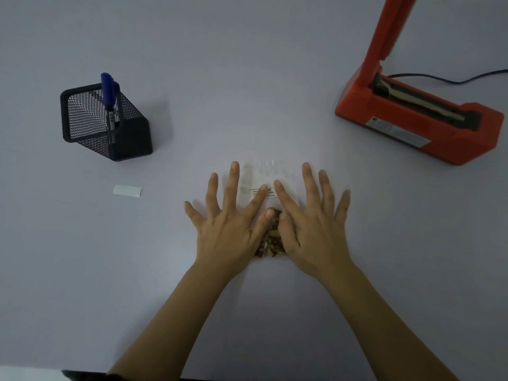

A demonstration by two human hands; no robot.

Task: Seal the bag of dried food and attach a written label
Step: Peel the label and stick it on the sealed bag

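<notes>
A clear plastic bag [264,174] lies flat on the table in front of me, with brown dried food [270,242] in its near end and a small printed patch on its face. My left hand [229,215] and my right hand [310,218] press flat on the bag side by side, fingers spread and straight, thumbs meeting over the food. A blank white label [127,191] lies on the table to the left. A blue marker [109,97] stands in a black mesh pen holder [105,123] at the far left.
A red heat sealer [417,116] stands at the far right with its arm raised and a black cable [450,78] running off to the right. The pale table [247,78] fills the view.
</notes>
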